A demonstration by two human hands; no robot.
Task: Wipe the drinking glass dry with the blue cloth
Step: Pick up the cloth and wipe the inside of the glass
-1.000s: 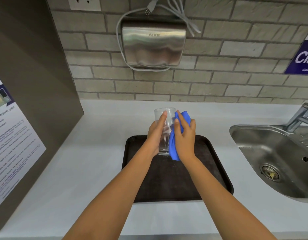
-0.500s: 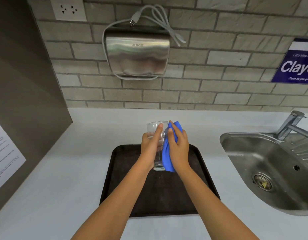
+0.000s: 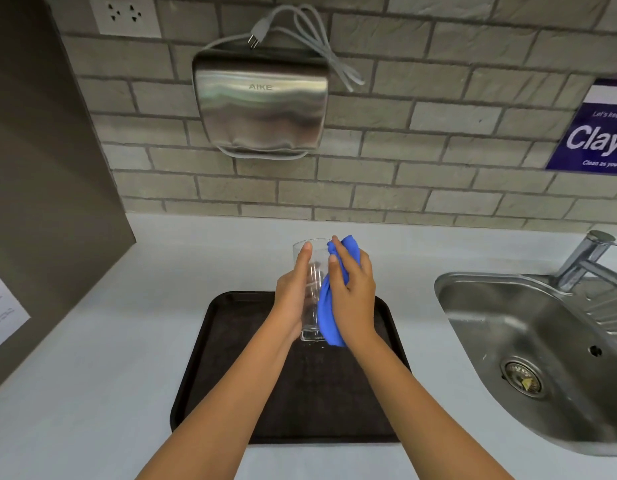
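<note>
Pale tabletop (image 3: 92, 358), steel sink (image 3: 528, 327) off to the right of the fingers. Dark tray (image 3: 230, 375) beneath both hands. Drinking glass (image 3: 312, 292) upright, gripped by left hand (image 3: 293, 299), fingers wrapped round its left side. Right hand (image 3: 353, 292) clamps blue cloth (image 3: 329, 317) against the glass's right side.

Counts: 1 drinking glass (image 3: 312, 271), 1 blue cloth (image 3: 329, 317), 2 hands – left (image 3: 293, 299), right (image 3: 355, 296). 1 dark tray (image 3: 230, 358) on surface (image 3: 109, 375). 1 sink (image 3: 507, 323), 1 tap (image 3: 584, 258), 1 hand dryer (image 3: 260, 102), 1 wall socket (image 3: 125, 15), 1 blue sign (image 3: 598, 133).
</note>
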